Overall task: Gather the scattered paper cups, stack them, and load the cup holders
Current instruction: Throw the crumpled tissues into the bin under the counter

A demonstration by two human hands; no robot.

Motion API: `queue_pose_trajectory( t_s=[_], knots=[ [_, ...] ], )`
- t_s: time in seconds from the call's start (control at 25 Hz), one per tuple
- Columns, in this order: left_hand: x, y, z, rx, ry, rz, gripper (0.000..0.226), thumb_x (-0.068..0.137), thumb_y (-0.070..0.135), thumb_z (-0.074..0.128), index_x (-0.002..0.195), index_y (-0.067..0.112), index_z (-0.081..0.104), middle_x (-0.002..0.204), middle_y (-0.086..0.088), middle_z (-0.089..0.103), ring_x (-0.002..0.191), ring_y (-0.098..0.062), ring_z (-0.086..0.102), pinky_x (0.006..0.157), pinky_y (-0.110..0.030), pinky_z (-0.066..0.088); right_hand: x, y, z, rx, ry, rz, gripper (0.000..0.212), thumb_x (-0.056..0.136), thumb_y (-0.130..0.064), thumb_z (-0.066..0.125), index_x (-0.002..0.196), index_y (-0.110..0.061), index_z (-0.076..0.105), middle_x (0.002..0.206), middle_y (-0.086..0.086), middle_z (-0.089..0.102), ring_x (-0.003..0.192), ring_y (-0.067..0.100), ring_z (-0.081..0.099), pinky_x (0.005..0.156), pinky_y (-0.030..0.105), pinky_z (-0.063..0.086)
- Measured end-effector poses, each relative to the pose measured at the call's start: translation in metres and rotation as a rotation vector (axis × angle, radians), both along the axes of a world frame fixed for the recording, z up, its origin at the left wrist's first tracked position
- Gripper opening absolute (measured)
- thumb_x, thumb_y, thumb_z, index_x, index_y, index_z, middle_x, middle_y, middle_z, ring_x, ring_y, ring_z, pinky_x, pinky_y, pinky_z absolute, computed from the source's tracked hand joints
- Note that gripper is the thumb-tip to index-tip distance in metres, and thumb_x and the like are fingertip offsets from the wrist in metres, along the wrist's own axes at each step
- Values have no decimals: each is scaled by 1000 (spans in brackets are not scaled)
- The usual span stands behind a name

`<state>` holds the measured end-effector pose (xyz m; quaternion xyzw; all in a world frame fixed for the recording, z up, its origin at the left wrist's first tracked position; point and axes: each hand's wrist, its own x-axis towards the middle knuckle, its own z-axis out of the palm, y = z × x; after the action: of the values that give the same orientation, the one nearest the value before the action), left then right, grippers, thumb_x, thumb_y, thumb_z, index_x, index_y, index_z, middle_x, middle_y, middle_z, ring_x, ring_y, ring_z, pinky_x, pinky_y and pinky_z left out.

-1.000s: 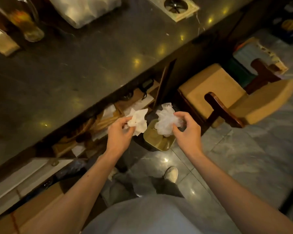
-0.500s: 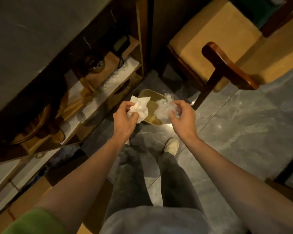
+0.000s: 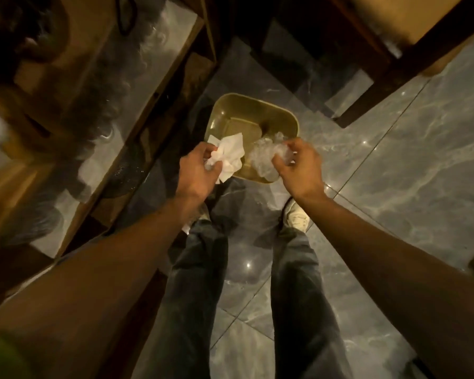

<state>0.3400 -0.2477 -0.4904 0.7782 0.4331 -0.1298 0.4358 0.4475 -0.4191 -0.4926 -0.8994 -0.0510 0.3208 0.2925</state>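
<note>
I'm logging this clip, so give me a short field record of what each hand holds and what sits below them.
left hand: grips crumpled white paper napkin
right hand: grips crumpled clear plastic wrap
below the hands: gold-coloured bin on grey tiled floor, inside looks empty
paper cups: none in view
person: standing, one white shoe visible

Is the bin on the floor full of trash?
No, the bin looks empty; its bare bottom shows, and both wads are held in the hands above it.
</note>
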Motion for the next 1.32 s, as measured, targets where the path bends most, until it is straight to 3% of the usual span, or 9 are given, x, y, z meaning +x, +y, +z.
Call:
queue_pose_trajectory(
  t_s=[0.08,0.32,0.4,0.56,0.72,0.8,1.0,1.12,1.32],
  knots=[
    [8,2,-36,12,3,-69,32,88,15,66,119,10,59,118,-8,64,100,-11,56,79,-20,45,6,4,-37,-46,46,62,37,90,-21,65,125,-16,57,130,9,55,117,25,55,98,33,46],
    [41,-2,-117,-18,12,-195,30,93,11,59,122,8,55,120,-4,58,102,-6,47,79,-11,33,32,14,-119,-194,41,385,47,91,-16,62,135,-19,47,139,9,42,121,33,52,104,45,44],
    [52,-5,-139,1,37,-204,31,93,12,58,124,10,54,126,-6,57,107,-11,50,81,-11,32,40,17,-139,-252,-12,529,52,91,-14,61,139,-18,42,139,11,41,123,35,50,104,48,45],
    [67,-8,-179,51,177,-301,35,94,7,49,129,10,46,134,-18,48,123,-33,47,97,-33,39,46,21,-170,-341,-64,711,58,90,-9,61,142,-14,37,136,15,41,125,35,46,99,49,46],
    [73,-2,-202,96,298,-298,46,94,1,46,138,-3,37,142,-29,38,128,-43,41,95,-29,38,44,21,-185,-370,-79,761,56,92,-12,61,142,-11,37,137,17,40,126,37,44,97,51,48],
    [72,-3,-204,91,321,-297,50,90,2,52,139,-1,37,142,-28,38,128,-42,41,101,-37,35,44,20,-189,-382,-70,780,58,92,-15,62,143,-10,36,140,18,40,127,37,44,96,51,47],
    [72,-9,-189,49,246,-308,47,92,7,52,137,1,39,139,-24,43,128,-39,43,100,-38,36,45,19,-180,-343,-93,784,47,96,-23,55,139,-9,40,139,17,42,127,36,44,96,50,46],
    [72,-10,-168,59,207,-330,42,92,22,55,132,12,46,134,-15,50,124,-33,49,103,-39,41,46,14,-158,-273,-83,753,42,97,-21,48,137,-10,41,138,18,43,125,37,46,97,47,45],
    [67,-18,-105,70,150,-453,32,95,28,49,126,19,51,130,-10,54,114,-30,56,96,-42,46,50,-1,-98,-190,-65,714,41,97,-23,48,136,-12,43,131,15,48,114,36,54,90,42,48]
  ],
)
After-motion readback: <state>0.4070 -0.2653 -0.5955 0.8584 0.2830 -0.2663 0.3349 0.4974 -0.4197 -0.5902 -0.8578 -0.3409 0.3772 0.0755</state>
